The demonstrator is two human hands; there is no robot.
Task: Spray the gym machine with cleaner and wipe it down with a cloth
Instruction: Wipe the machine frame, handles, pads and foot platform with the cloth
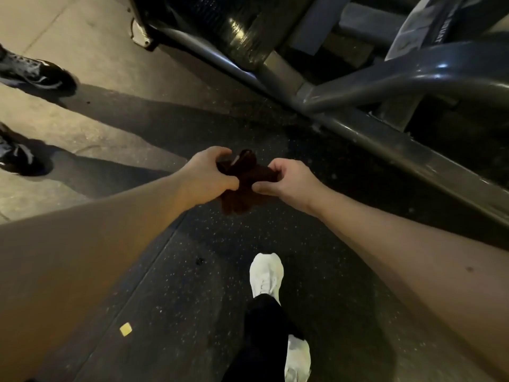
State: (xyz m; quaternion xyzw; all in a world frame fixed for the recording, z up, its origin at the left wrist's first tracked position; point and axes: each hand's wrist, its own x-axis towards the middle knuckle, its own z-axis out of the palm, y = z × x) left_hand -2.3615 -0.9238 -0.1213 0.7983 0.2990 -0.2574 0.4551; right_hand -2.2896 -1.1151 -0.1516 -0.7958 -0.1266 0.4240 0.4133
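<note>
**Desk:** Where is the cloth just now?

**Operator:** I have the cloth (242,194) in the air between both hands, at about waist level over the dark speckled floor (192,285). It is well apart from the gym machine (413,75), whose grey tubes cross the upper right of my view.

**Desk:** And the fingers?

**Operator:** My left hand (206,175) has its fingers curled over the cloth's upper left part. My right hand (289,179) pinches its right edge between thumb and bent fingers. Both are grasping the cloth.

**Desk:** How will it handle?

**Operator:** It looks soft, light and limp, since it sags in a bunch below my hands. It should not slip or break, but a loose corner could trail. I would fold it into a pad and hold it flat under the fingers for wiping the tubes.

**Desk:** Any cleaner?

**Operator:** I see no bottle of cleaner in this view, so I cannot tell whether spraying is done.

**Desk:** What else is around you?

**Operator:** My white shoes (266,274) are below. Someone's dark shoes (35,73) stand at the left on paler floor, and there is a small yellow scrap (126,329).
</note>
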